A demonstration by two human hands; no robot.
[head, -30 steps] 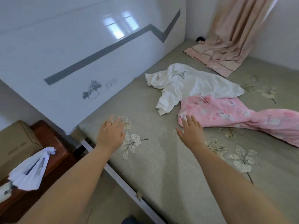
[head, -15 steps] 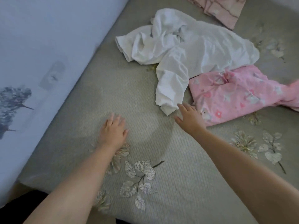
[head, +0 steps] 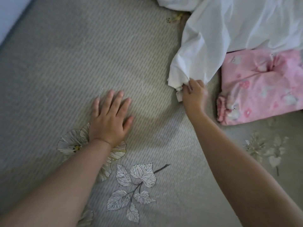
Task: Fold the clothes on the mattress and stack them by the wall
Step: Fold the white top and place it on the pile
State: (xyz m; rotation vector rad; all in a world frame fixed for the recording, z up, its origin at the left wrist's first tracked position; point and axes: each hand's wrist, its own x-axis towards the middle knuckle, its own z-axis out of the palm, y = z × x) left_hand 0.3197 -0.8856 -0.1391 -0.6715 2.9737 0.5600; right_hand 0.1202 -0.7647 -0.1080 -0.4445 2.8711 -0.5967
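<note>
The mattress carries a white garment, running toward one o'clock from the right hand, which pinches its near end. The left hand, at nine o'clock, probably presses flat, fingers spread.

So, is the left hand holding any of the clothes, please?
No, the left hand lies flat and open on the bare mattress, while only the right hand grips the white garment.
</note>
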